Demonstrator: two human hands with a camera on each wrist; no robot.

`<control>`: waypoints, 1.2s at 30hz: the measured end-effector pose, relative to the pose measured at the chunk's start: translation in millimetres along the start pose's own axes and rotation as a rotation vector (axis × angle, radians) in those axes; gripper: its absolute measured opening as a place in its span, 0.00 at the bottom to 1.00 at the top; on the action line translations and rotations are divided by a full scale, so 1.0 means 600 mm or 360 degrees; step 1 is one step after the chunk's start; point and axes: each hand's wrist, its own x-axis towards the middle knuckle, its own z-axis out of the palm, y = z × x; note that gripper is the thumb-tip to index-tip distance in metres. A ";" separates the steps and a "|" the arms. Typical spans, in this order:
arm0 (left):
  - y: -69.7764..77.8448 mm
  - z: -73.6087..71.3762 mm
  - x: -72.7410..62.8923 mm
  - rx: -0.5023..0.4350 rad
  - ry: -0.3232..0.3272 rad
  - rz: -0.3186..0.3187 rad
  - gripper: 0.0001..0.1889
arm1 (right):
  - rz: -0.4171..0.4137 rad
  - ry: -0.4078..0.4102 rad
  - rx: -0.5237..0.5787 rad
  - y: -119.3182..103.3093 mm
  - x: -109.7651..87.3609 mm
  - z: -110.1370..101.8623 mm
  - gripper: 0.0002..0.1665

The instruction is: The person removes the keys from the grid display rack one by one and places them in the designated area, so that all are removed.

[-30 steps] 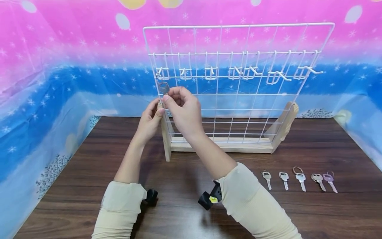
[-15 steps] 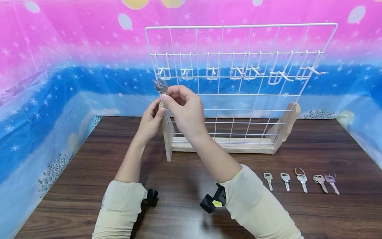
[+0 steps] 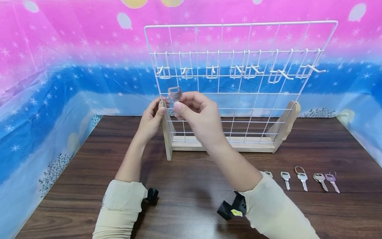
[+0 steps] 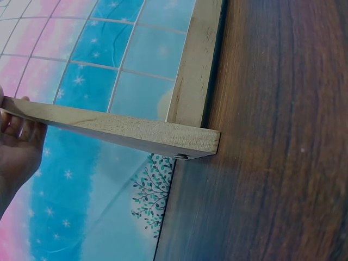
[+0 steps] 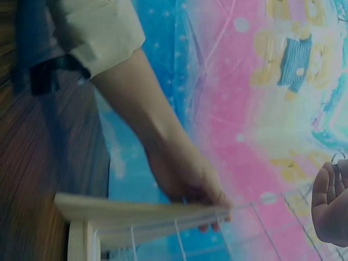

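My right hand (image 3: 201,119) pinches a silver key (image 3: 174,94) by its lower part, head upward, in front of the wire grid. In the right wrist view, a ring (image 5: 338,157) shows at the fingertips of that hand. The left hand (image 3: 152,118) grips the top of the left wooden side post (image 3: 167,142), thumb in front; the left wrist view shows the post (image 4: 119,124) with fingers behind its end. A white wire grid rack (image 3: 238,24) stands on a wooden base (image 3: 223,144). Several white hooks (image 3: 212,71) hang in a row across it, with no keys on them.
On the dark wood table (image 3: 185,205), several keys lie in a row at the right, among them one with a large ring (image 3: 302,177) and a purplish key (image 3: 331,178). The right sleeve (image 3: 277,205) partly covers the leftmost key (image 3: 269,174). A patterned cloth (image 3: 74,83) surrounds the table.
My right hand has drawn the key away from beneath the leftmost hook, first slightly left, then right and down. The left hand stays on the post.
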 end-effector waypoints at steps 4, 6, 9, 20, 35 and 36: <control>0.001 0.000 0.000 -0.0025 -0.0021 0.0009 0.21 | 0.0050 0.0048 -0.0046 0.004 -0.010 -0.034 0.10; 0.002 -0.001 0.000 -0.0014 -0.0025 -0.0003 0.21 | 0.0079 0.0070 -0.0071 0.007 -0.016 -0.052 0.10; 0.004 -0.002 -0.001 0.0008 -0.0032 -0.0006 0.21 | 0.0113 0.0088 -0.0100 0.012 -0.026 -0.076 0.09; 0.005 -0.003 -0.002 0.0005 -0.0026 0.0010 0.21 | 0.0241 0.0106 -0.0236 0.020 -0.057 -0.137 0.10; 0.003 0.001 0.001 -0.0020 -0.0028 0.0006 0.22 | 0.0572 -0.0098 -0.0464 0.075 -0.110 -0.186 0.13; 0.003 0.001 0.001 -0.0024 -0.0028 0.0004 0.23 | 0.0599 -0.0126 -0.0474 0.081 -0.115 -0.189 0.13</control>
